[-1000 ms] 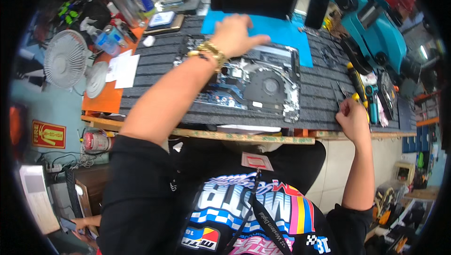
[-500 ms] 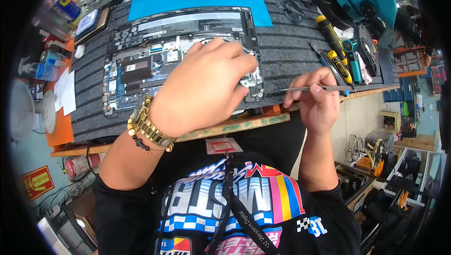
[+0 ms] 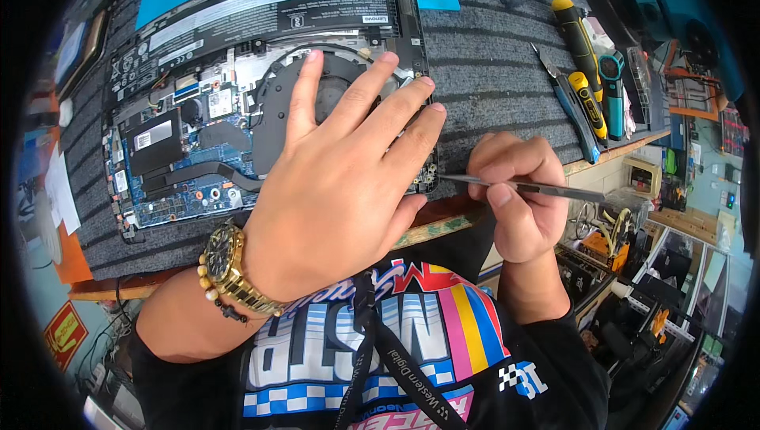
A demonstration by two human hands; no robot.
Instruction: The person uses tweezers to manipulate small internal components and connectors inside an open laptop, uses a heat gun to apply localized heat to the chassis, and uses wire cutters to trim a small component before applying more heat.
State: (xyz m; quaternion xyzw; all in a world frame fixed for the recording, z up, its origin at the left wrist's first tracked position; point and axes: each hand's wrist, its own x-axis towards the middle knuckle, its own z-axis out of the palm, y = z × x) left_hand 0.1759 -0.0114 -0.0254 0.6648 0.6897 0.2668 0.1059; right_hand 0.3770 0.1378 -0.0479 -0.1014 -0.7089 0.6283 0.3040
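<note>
At the far left of the frame some white papers (image 3: 59, 192) lie at the edge of a grey ribbed mat (image 3: 491, 74). On the mat, filling the upper left and centre, sits an opened laptop (image 3: 198, 113) with its insides showing: a long black battery across the top, a blue circuit board below it, and a round black fan (image 3: 332, 89) toward the middle. The left hand (image 3: 340, 192), with a gold watch (image 3: 229, 268) and a bead bracelet on the wrist, lies flat over the laptop's lower right part, fingers spread wide and gripping nothing, the fingertips resting on the fan. Just right of it, at the table's front edge, the right hand (image 3: 514, 196) is curled shut around thin metal tweezers (image 3: 522, 186), whose tip points left at the laptop's lower right corner. In the upper right, yellow-handled screwdrivers (image 3: 582, 50) lie on the mat, well apart from both hands.
</note>
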